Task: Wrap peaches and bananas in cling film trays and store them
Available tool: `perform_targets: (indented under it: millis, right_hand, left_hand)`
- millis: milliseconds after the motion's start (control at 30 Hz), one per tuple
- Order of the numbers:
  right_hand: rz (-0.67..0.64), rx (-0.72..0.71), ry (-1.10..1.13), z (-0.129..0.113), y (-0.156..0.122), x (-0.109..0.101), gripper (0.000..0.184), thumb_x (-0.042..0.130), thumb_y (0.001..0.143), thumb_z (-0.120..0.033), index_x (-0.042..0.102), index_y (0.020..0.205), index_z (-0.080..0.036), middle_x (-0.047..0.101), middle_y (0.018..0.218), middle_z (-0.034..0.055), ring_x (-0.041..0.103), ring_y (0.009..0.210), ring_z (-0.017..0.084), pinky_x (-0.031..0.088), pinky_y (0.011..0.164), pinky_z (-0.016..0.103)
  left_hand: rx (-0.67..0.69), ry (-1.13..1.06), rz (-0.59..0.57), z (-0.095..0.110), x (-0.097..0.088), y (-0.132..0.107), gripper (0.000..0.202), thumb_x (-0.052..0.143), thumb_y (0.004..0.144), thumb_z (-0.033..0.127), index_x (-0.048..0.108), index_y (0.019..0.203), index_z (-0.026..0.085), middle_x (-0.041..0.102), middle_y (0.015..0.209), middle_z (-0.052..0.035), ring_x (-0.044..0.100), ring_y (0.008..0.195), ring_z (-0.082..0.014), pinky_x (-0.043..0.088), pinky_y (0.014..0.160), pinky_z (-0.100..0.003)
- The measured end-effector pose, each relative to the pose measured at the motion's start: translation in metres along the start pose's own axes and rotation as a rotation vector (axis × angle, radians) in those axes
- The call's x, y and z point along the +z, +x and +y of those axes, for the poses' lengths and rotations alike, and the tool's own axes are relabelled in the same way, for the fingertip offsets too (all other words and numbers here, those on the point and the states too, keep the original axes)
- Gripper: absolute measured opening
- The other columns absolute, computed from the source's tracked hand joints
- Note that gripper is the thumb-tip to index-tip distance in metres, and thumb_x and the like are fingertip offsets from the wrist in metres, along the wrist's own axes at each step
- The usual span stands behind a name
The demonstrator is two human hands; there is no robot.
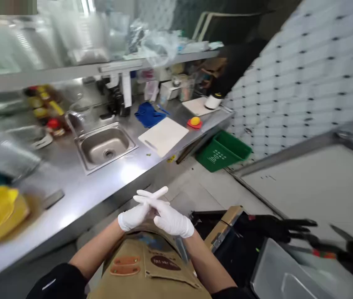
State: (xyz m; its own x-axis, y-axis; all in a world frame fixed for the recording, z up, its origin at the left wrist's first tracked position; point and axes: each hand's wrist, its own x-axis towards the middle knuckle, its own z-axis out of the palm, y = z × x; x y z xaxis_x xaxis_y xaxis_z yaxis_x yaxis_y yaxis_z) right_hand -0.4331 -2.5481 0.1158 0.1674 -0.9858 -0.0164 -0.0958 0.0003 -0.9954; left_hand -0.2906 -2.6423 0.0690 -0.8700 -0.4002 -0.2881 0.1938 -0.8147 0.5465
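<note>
Left hand (135, 215), right hand (172, 219): fingers straight, crossed, pinching nothing. Board (165, 135) right of sink (91, 145), corner near counter (79, 193) edge; bump could dislodge.

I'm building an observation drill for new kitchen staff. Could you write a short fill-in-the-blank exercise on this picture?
1. The left hand and right hand wear ____ gloves.
2. The cloth on the counter is ____.
3. In the picture, the sink is to the ____ of the nearer cutting board.
4. The basket near the tiled wall is ____.

Missing words: white; blue; left; green.
</note>
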Motion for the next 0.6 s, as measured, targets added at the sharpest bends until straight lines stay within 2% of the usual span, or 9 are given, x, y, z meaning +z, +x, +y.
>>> perform_targets:
  millis: [67,133,167,233,300,367,467,533,600]
  right_hand:
    - [0.106,0.001,-0.004,-0.007,0.008,-0.021,0.092,0.062,0.093,-0.083,0.055,0.165,-0.025,0.037,0.177,0.0206,0.036,0.163,0.045,0.036,0.126,0.067]
    - [0.2,0.009,0.001,-0.006,0.009,-0.046,0.095,0.061,0.091,-0.086,0.056,0.164,-0.025,0.037,0.176,0.0218,0.037,0.162,0.045,0.034,0.126,0.069]
    - [0.239,0.021,0.004,-0.003,0.008,-0.059,0.097,0.061,0.09,-0.087,0.055,0.164,-0.026,0.035,0.177,0.022,0.037,0.163,0.045,0.034,0.126,0.069]
    - [0.321,0.051,-0.005,0.011,0.002,-0.089,0.103,0.063,0.087,-0.089,0.052,0.166,-0.025,0.032,0.178,0.0236,0.034,0.164,0.046,0.035,0.126,0.07]
    - [0.411,0.065,-0.032,0.033,-0.005,-0.123,0.106,0.059,0.088,-0.091,0.049,0.168,-0.022,0.033,0.177,0.026,0.031,0.166,0.045,0.033,0.127,0.069]
    - [0.498,0.064,-0.079,0.06,-0.013,-0.16,0.105,0.049,0.093,-0.091,0.046,0.169,-0.02,0.033,0.177,0.0266,0.028,0.168,0.042,0.027,0.131,0.067]
    - [0.608,0.062,-0.168,0.094,-0.033,-0.228,0.107,0.042,0.096,-0.091,0.033,0.175,-0.02,0.02,0.183,0.0239,0.017,0.171,0.04,0.017,0.136,0.065]
    - [0.647,0.092,-0.211,0.104,-0.057,-0.28,0.111,0.052,0.095,-0.087,0.021,0.178,-0.021,0.008,0.186,0.0205,0.012,0.172,0.04,0.019,0.137,0.063]
    - [0.71,0.14,-0.251,0.104,-0.093,-0.332,0.101,0.06,0.1,-0.075,0.021,0.178,-0.025,0.013,0.186,0.0168,0.019,0.171,0.037,0.026,0.137,0.058]
  left_hand:
    - [-0.089,0.194,-0.273,0.022,-0.001,0.039,0.055,0.073,0.093,0.042,0.075,0.144,0.024,0.051,0.169,-0.0163,0.042,0.16,-0.0459,0.04,0.123,-0.061]
    - [-0.117,0.377,-0.539,0.031,0.003,0.08,0.069,0.072,0.096,0.049,0.059,0.162,0.031,0.034,0.18,-0.0104,0.042,0.159,-0.0459,0.037,0.127,-0.058]
    - [-0.111,0.434,-0.623,0.031,0.006,0.101,0.073,0.069,0.099,0.054,0.05,0.167,0.036,0.028,0.183,-0.0074,0.043,0.159,-0.046,0.037,0.127,-0.059]
    - [-0.114,0.49,-0.699,0.02,0.015,0.144,0.078,0.063,0.101,0.064,0.041,0.172,0.04,0.025,0.184,-0.0039,0.046,0.157,-0.0473,0.04,0.126,-0.06]
    - [-0.12,0.555,-0.702,0.0,0.027,0.189,0.082,0.061,0.1,0.07,0.037,0.173,0.04,0.027,0.184,-0.0037,0.045,0.157,-0.0489,0.043,0.125,-0.061]
    - [-0.125,0.597,-0.646,-0.025,0.041,0.235,0.088,0.059,0.1,0.073,0.03,0.176,0.04,0.026,0.184,-0.0051,0.037,0.162,-0.0487,0.041,0.127,-0.061]
    - [-0.19,0.533,-0.533,-0.061,0.072,0.308,0.094,0.05,0.099,0.081,0.017,0.178,0.041,0.018,0.186,-0.0059,0.022,0.169,-0.0452,0.037,0.129,-0.062]
    - [-0.263,0.465,-0.469,-0.078,0.101,0.357,0.092,0.046,0.099,0.084,0.015,0.177,0.047,0.013,0.187,-0.0047,0.025,0.168,-0.0435,0.039,0.127,-0.064]
    - [-0.289,0.45,-0.404,-0.088,0.135,0.406,0.089,0.048,0.097,0.086,0.024,0.175,0.049,0.017,0.186,-0.0063,0.038,0.162,-0.0425,0.044,0.122,-0.063]
